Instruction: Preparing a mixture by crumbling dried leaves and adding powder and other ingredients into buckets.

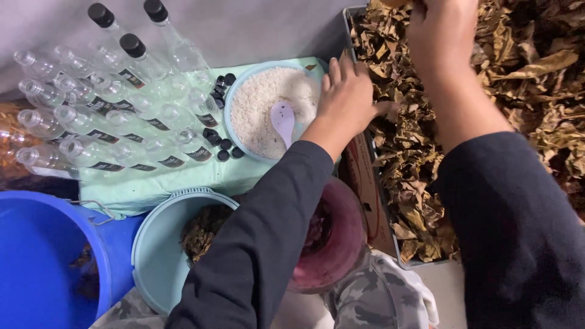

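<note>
Grey floor, green cloth (pixel 152 183), both hands in a bin (pixel 347 15) of dried brown leaves (pixel 536 67).

Left hand (pixel 347 97) rests loose-fingered, grasping nothing, on the leaves at the bin's near-left rim; right hand (pixel 442 33) digs in deeper, its fingers hidden, so I cannot tell its grip. Gentle lifting would likely keep brittle leaves whole. Left of the bin: rice bowl (pixel 244 91) with spoon (pixel 283 119), clear bottles (pixel 109 116), black caps (pixel 220 85), blue bucket (pixel 36 244).

bottles (pixel 103 116) crowd left, rice bowl (pixel 241 100) beside crate (pixel 348 24)
</note>
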